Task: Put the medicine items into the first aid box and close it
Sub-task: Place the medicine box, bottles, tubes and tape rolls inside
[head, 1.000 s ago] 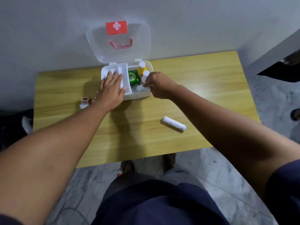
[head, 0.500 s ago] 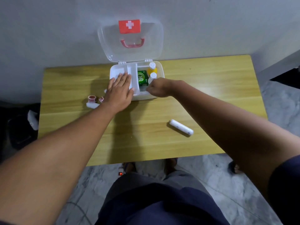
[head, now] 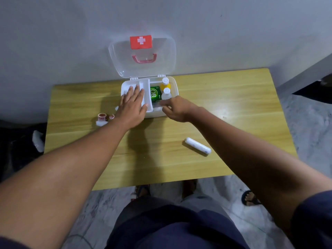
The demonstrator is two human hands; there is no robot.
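The white first aid box (head: 173,87) stands open at the table's far edge, its clear lid (head: 161,62) with a red cross leaning on the wall. Inside are a green OB packet (head: 155,94), a yellow bottle (head: 165,84) and a clear bottle (head: 166,94). My left hand (head: 133,108) lies flat, fingers spread, on the white tray insert (head: 143,85) in the box's left half. My right hand (head: 177,109) hovers at the box's front right rim, thumb and fingers slightly apart, holding nothing visible. A white bandage roll (head: 197,146) lies on the table, nearer to me.
The box sits on a yellow wooden table (head: 224,108) against a grey wall. Small tape rolls (head: 101,117) and a white piece (head: 101,123) lie left of my left wrist. Marble floor, my feet and another person's sandalled foot (head: 250,198) show below.
My right hand held a small white item over the box a second ago; its fingers now sit parted at the rim with nothing in them. My left hand stayed on the insert.
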